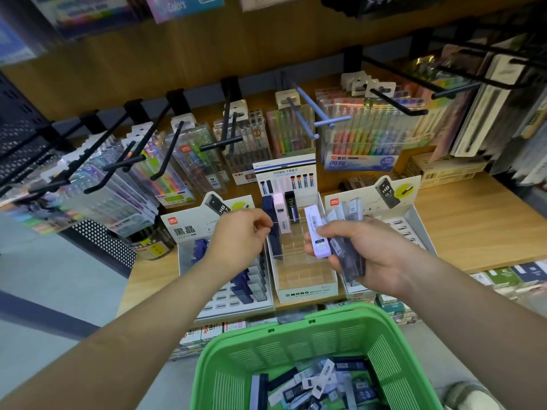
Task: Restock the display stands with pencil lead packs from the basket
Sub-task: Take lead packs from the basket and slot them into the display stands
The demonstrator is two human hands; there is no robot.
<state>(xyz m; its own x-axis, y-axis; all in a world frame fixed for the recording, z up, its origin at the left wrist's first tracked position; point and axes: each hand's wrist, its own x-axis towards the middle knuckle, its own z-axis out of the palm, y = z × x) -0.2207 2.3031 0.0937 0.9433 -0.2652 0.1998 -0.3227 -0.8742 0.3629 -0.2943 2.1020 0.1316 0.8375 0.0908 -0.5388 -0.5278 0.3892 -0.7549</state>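
Lead packs (334, 247), one lilac and the rest dark, are grasped by the right hand (373, 255) at centre right. The left hand (239, 235) has its fingers pinched at the navy pack (268, 208); whether it grips the pack cannot be told. The centre stand (305, 291) holds three upright packs. Two side stands (189, 229) flank it. One basket (296, 335), bottom centre, holds many more.

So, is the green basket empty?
No, the green basket has lots of pencil lead packs lying in its bottom.
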